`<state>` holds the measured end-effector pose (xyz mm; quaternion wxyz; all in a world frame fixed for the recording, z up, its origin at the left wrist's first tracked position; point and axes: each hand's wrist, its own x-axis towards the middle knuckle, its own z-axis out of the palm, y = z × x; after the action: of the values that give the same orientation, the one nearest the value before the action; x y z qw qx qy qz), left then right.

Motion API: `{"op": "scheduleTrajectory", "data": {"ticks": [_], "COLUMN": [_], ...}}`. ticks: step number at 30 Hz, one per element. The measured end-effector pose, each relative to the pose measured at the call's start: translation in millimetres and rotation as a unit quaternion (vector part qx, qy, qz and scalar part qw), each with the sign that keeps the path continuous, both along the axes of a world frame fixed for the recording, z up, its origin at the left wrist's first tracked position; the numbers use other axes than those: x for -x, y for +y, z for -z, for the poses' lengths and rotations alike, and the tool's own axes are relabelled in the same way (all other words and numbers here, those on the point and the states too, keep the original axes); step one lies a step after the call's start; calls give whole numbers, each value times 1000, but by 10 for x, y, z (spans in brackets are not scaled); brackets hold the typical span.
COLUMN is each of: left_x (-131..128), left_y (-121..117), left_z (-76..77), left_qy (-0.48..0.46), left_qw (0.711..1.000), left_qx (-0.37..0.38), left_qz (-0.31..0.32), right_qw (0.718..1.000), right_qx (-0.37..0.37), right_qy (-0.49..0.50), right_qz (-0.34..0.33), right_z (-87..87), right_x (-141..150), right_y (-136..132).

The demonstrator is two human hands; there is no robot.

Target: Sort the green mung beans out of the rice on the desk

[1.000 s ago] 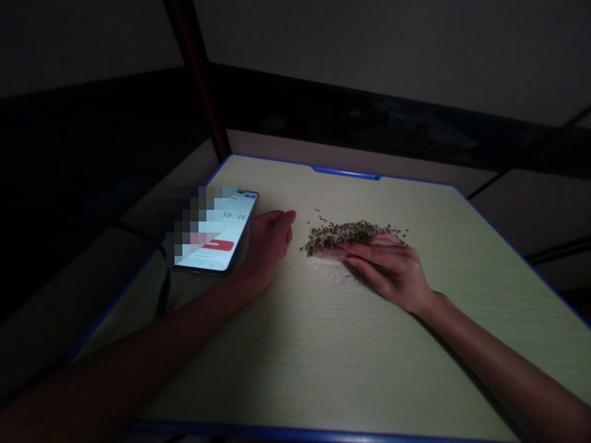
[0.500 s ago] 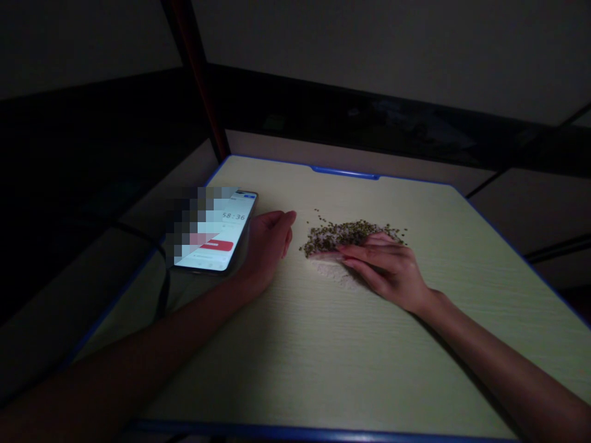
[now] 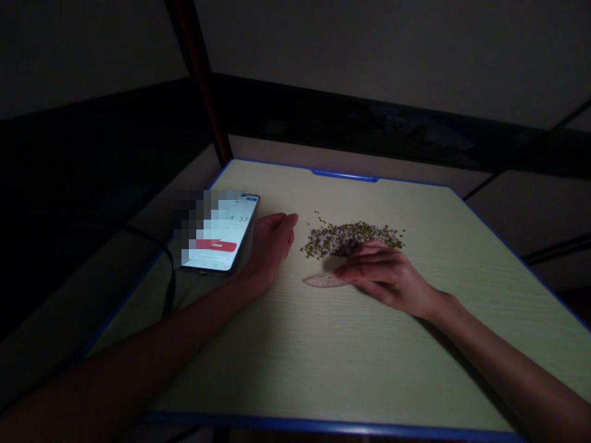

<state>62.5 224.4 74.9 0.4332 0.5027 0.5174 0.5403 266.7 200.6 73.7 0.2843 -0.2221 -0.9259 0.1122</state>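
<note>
My right hand (image 3: 385, 274) pinches a thin, pale, see-through flat piece (image 3: 321, 280) with a rounded edge; its exact kind I cannot tell. It is held low over the table, on the near side of a spread heap of small green beans (image 3: 335, 234), which look like mung beans. Paler grains or bits show among them. The knuckles of that hand cover the heap's near right part. Left of the heap, my left hand (image 3: 271, 243) rests on its side with the fingers curled in and nothing visible in them.
A lit phone (image 3: 217, 246) showing a timer lies left of my left hand, its far left part blurred by blocks. A dark cable (image 3: 170, 289) runs by the table's left edge. The pale table (image 3: 300, 357) has a blue rim. A dark reddish post (image 3: 205, 92) stands behind.
My right hand has drawn the flat piece from the heap's near edge towards me, over where pale grains lay. My left hand stays in place. The phone's timer has advanced a second.
</note>
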Motion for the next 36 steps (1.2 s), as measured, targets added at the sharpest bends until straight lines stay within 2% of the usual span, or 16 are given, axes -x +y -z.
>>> {"op": "scheduleTrajectory", "data": {"ticks": [8,14,17,19,20,21,23,24,27,29,32,36], "left_x": [18,19,18,20,22,24,27,28,28,27,28,28], "left_y": [-10,-9,-9,-3,1,6,13,16,18,17,19,22], "left_z": [-3,-8,-21,-24,-23,-21,-15,-12,-11,-15,-16,-17], "left_qy": [9,23,29,33,34,37,41,42,45,48,55,67], "left_qw": [1000,1000,999,999,999,999,999,999,999,998,998,997], "left_qx": [-1,-8,-10,-12,-13,-15,-17,-19,-23,-24,-27,-25], "left_qz": [9,12,14,15,16,16,18,19,19,18,19,26], "right_qw": [997,998,998,997,993,981,939,919,858,826,810,820], "right_qx": [-8,-30,-55,-44,-22,2,72,122,294,341,346,311], "right_qy": [-64,-48,-17,16,26,31,45,60,144,167,166,173], "right_qz": [-35,-32,6,62,117,194,333,371,396,417,443,447], "right_z": [-28,-22,-100,-174,-207,-234,-257,-254,-205,-158,-93,-30], "right_x": [-87,-185,-255,-363,-441,-534,-750,-862,-1134,-1212,-1157,-889], "right_y": [-182,-396,-520,-588,-612,-626,-629,-620,-580,-562,-550,-511]}}
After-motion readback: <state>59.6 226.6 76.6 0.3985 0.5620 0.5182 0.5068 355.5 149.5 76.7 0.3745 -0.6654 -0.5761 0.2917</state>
